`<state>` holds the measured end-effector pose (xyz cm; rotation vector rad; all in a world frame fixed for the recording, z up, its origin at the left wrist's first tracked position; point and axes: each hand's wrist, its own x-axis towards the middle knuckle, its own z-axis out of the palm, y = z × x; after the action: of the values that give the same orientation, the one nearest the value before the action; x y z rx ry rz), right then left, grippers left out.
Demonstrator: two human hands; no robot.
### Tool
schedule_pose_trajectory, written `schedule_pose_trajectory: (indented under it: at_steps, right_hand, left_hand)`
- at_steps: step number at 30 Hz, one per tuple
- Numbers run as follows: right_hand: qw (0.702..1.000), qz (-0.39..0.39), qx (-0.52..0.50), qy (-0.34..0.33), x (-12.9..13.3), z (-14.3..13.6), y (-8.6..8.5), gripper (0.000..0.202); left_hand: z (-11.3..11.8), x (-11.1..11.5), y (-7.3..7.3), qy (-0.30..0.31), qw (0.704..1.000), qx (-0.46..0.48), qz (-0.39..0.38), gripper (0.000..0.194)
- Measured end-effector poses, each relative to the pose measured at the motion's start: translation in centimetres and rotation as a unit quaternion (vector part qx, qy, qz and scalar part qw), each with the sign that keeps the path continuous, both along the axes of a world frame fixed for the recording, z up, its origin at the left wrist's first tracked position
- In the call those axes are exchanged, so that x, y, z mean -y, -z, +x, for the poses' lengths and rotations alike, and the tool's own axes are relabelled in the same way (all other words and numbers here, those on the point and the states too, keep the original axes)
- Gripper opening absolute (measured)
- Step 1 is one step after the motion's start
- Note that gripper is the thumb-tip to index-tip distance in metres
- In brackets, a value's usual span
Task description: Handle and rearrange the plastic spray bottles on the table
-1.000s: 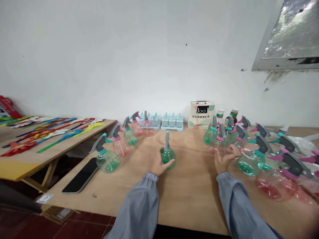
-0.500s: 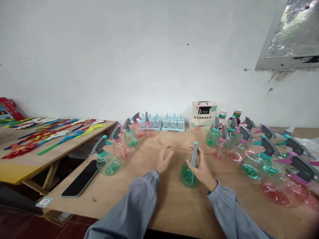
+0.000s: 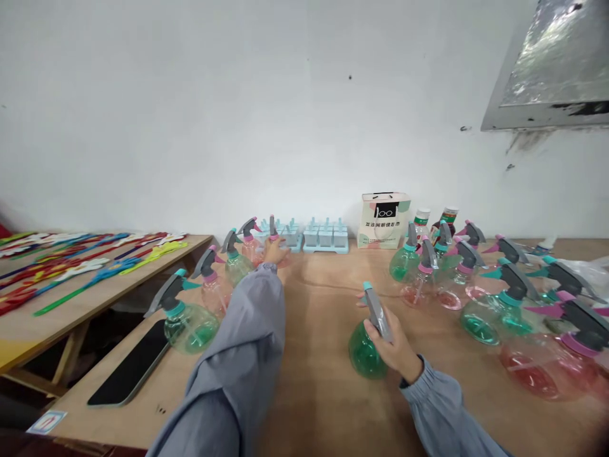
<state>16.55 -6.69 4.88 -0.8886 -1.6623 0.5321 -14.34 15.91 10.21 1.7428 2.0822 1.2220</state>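
Bottle [image 3: 366, 357] tilts at table [image 3: 323, 387] centre, my right hand [image 3: 392, 343] curled round its neck; I judge it light, slick, best held there. Left hand [image 3: 275, 252] at rear sprayer [image 3: 273, 226]: finger closure I cannot tell.

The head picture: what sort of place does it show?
Perhaps a simple workroom: round translucent plastic spray bottles in green and pink, and colourful flower-tipped sticks, on brown wooden tables.
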Motion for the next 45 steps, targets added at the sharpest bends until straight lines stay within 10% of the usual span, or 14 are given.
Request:
schedule_pose_trajectory:
  at_steps: [19, 45]
  right_hand:
    - [0.848, -0.294, -0.349, -0.269, -0.7, -0.2, -1.0, 0.052]
    - [0.938, -0.172, -0.238, -0.186, -0.3, -0.5, 0.1, 0.035]
  left_hand:
    - [6.0, 16.0, 9.5, 0.150, 0.944, -0.169, 0.242, 0.039]
    - [5.9, 17.8, 9.0, 0.208, 0.949, -0.085, 0.220, 0.035]
